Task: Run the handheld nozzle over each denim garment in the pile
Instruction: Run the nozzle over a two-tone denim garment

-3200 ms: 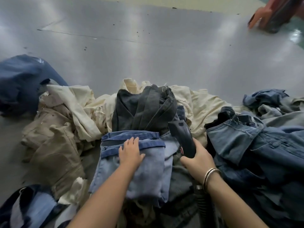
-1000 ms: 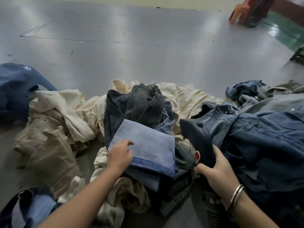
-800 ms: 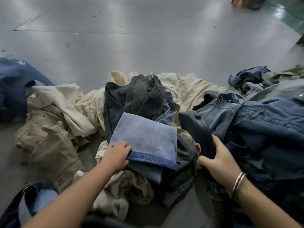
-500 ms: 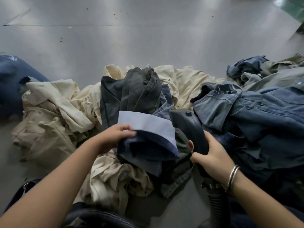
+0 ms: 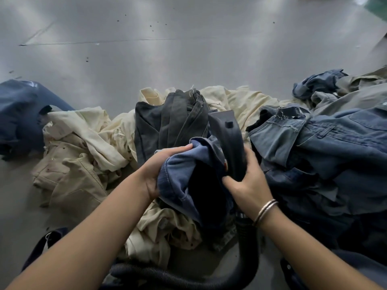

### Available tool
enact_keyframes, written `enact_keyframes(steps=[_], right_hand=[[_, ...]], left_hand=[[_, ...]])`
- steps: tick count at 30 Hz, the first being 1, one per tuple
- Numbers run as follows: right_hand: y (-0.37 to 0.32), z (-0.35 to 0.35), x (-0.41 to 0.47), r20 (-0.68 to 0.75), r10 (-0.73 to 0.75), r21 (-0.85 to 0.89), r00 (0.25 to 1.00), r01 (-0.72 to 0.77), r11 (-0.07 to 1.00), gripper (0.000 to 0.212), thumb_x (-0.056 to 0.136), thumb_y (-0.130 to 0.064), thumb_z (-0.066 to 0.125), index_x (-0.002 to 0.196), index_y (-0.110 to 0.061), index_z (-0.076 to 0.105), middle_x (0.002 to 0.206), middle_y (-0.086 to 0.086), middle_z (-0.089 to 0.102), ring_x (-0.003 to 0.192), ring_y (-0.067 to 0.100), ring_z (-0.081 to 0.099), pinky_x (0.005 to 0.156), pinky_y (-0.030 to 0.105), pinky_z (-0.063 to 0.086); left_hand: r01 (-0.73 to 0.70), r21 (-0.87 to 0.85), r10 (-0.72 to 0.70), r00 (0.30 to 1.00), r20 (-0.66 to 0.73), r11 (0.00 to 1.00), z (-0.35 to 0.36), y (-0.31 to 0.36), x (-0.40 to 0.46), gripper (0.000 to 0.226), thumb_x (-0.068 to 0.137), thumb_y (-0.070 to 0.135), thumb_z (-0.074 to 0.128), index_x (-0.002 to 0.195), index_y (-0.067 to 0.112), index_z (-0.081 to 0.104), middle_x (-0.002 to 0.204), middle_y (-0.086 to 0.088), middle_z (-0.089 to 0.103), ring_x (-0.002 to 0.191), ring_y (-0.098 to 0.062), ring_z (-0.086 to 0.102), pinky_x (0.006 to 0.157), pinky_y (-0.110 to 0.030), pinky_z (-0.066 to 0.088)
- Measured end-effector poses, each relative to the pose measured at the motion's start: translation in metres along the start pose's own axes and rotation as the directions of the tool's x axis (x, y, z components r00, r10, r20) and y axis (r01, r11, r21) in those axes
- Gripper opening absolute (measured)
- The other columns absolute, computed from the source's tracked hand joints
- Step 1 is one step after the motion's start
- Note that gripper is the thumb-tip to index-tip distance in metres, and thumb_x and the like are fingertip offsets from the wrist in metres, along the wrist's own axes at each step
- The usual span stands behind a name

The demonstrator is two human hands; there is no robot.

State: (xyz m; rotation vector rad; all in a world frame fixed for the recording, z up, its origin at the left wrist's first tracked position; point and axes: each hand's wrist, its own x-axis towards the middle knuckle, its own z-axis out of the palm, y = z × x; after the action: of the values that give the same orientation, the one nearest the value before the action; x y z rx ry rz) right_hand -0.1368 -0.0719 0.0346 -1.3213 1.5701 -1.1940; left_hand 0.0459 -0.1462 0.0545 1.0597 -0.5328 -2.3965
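Note:
A light blue denim garment (image 5: 178, 174) is lifted off the pile at centre, its dark inside gaping open. My left hand (image 5: 159, 168) grips its left edge, fingers curled over the fabric. Just to the right, my right hand (image 5: 249, 183) grips the black handheld nozzle (image 5: 228, 135), which points away from me and lies against the garment's right side. The nozzle's ribbed black hose (image 5: 247, 248) curves down and left along the floor. A dark grey denim piece (image 5: 171, 122) lies folded just behind.
Cream and beige garments (image 5: 83, 147) spread to the left and behind the centre. A heap of blue jeans (image 5: 326, 147) fills the right side. A dark blue garment (image 5: 18, 114) lies far left. Bare grey floor (image 5: 188, 49) stretches beyond the pile.
My left hand has lifted the light blue garment and pulled it open toward me. The nozzle in my right hand has moved in beside it.

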Motion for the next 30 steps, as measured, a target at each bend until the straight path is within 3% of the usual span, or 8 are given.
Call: enact_keyframes(steps=[6, 9, 11, 14, 19, 24, 27, 30], right_hand=[[-0.009, 0.006, 0.011, -0.139, -0.049, -0.075, 0.989, 0.039, 0.996, 0.078, 0.069, 0.006, 0.066, 0.14, -0.015, 0.041, 0.118, 0.003, 0.064, 0.107, 0.018, 0.06, 0.096, 0.023, 0.044], [-0.012, -0.019, 0.029, -0.318, -0.046, -0.057, 0.947, 0.029, 0.998, 0.068, 0.072, 0.005, 0.068, 0.134, -0.013, 0.046, 0.099, -0.006, 0.064, 0.087, 0.011, 0.061, 0.08, 0.007, 0.045], [-0.014, -0.033, 0.037, -0.395, -0.037, -0.038, 0.918, 0.024, 0.999, 0.063, 0.072, 0.005, 0.068, 0.131, -0.009, 0.047, 0.093, -0.005, 0.062, 0.077, 0.006, 0.06, 0.069, 0.0, 0.041], [-0.016, -0.038, 0.039, -0.414, -0.055, -0.035, 0.908, 0.044, 0.998, 0.058, 0.072, 0.004, 0.067, 0.126, -0.007, 0.05, 0.085, -0.011, 0.058, 0.069, -0.007, 0.056, 0.066, 0.001, 0.04], [-0.015, -0.037, 0.034, -0.417, -0.085, -0.053, 0.905, 0.069, 0.996, 0.055, 0.073, 0.003, 0.067, 0.125, -0.006, 0.051, 0.088, -0.008, 0.06, 0.073, 0.001, 0.057, 0.074, 0.011, 0.047], [-0.007, -0.056, 0.032, -0.484, -0.062, -0.105, 0.873, 0.013, 0.994, 0.06, 0.073, 0.001, 0.067, 0.129, -0.011, 0.049, 0.086, -0.014, 0.06, 0.076, 0.0, 0.056, 0.082, 0.019, 0.045], [0.008, -0.068, 0.021, -0.476, -0.038, -0.139, 0.878, -0.032, 0.99, 0.061, 0.072, 0.002, 0.067, 0.129, -0.011, 0.049, 0.086, -0.012, 0.06, 0.078, 0.001, 0.054, 0.081, 0.018, 0.044], [0.022, -0.065, 0.002, -0.434, -0.021, -0.18, 0.901, -0.064, 0.981, 0.065, 0.073, 0.003, 0.069, 0.133, -0.013, 0.047, 0.093, -0.005, 0.063, 0.085, 0.009, 0.057, 0.081, 0.018, 0.042]], left_hand=[[-0.159, 0.365, 0.083, 0.973, 0.215, 0.917, -0.004, 0.008, -0.033, 0.039, 0.066, 0.014, 0.082, 0.103, 0.007, 0.072, 0.097, -0.013, 0.071, 0.089, -0.024, 0.069, 0.075, -0.028, 0.056], [-0.09, 0.978, 0.371, 0.929, 0.015, 0.188, -0.028, 0.018, -0.043, 0.025, 0.075, -0.004, 0.062, 0.09, 0.015, 0.066, 0.081, 0.003, 0.066, 0.091, -0.028, 0.064, 0.068, -0.017, 0.045], [0.171, 0.973, 0.815, 0.578, 0.031, -0.158, -0.038, 0.011, -0.041, 0.027, 0.07, -0.009, 0.056, 0.081, 0.016, 0.058, 0.066, 0.007, 0.051, 0.076, -0.03, 0.058, 0.062, -0.028, 0.038], [0.172, 0.982, 0.966, 0.257, 0.035, -0.081, -0.048, -0.007, -0.036, 0.027, 0.07, -0.005, 0.057, 0.089, 0.015, 0.054, 0.071, 0.001, 0.053, 0.065, -0.028, 0.052, 0.059, -0.035, 0.041], [-0.298, 0.67, 0.699, 0.541, -0.468, 0.68, -0.047, -0.008, -0.03, 0.022, 0.091, 0.01, 0.045, 0.082, 0.019, 0.063, 0.085, -0.009, 0.062, 0.083, -0.024, 0.057, 0.069, -0.034, 0.048], [0.138, 0.947, 0.895, 0.391, 0.216, -0.289, -0.065, -0.013, -0.065, 0.024, 0.079, 0.027, 0.071, 0.068, 0.013, 0.055, 0.056, 0.003, 0.052, 0.048, -0.019, 0.046, 0.047, -0.029, 0.038], [0.149, 0.943, 0.659, 0.747, 0.09, -0.298, -0.074, -0.038, -0.069, 0.033, 0.073, 0.029, 0.078, 0.067, 0.026, 0.046, 0.061, 0.01, 0.052, 0.056, -0.009, 0.05, 0.051, -0.031, 0.041], [0.162, 0.986, 0.895, 0.445, -0.045, -0.031, -0.083, -0.072, -0.052, 0.031, 0.081, 0.015, 0.072, 0.08, 0.025, 0.042, 0.059, -0.002, 0.057, 0.057, -0.033, 0.059, 0.051, -0.034, 0.037]])
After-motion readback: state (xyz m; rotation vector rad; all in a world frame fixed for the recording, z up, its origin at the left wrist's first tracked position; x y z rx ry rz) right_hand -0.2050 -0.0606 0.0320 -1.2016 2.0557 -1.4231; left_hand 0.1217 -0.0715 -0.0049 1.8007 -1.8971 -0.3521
